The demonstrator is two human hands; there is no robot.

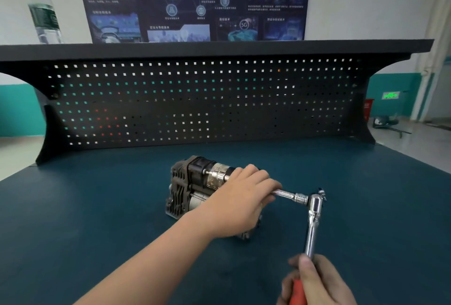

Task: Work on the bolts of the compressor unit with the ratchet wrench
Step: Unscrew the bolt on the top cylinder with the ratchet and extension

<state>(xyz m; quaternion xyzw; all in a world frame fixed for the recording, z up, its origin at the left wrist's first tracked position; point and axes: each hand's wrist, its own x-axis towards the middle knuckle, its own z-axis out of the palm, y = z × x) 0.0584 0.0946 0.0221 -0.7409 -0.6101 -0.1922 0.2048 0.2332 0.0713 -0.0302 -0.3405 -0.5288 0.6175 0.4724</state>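
The compressor unit (192, 185), black and silver, lies on its side in the middle of the blue bench. My left hand (241, 197) lies over its right end, fingers curled round the chrome extension bar (290, 195) that runs from the unit out to the right. The ratchet wrench (313, 221) sits with its head on the bar's outer end and its chrome shaft pointing down toward me. My right hand (317, 282) grips the wrench's red handle at the bottom edge. The bolt itself is hidden under my left hand.
A black pegboard back panel (195, 102) with a shelf on top stands behind the bench. A plastic water bottle (42, 9) stands on the shelf's left end. The blue bench top (97, 207) spreads on both sides of the unit.
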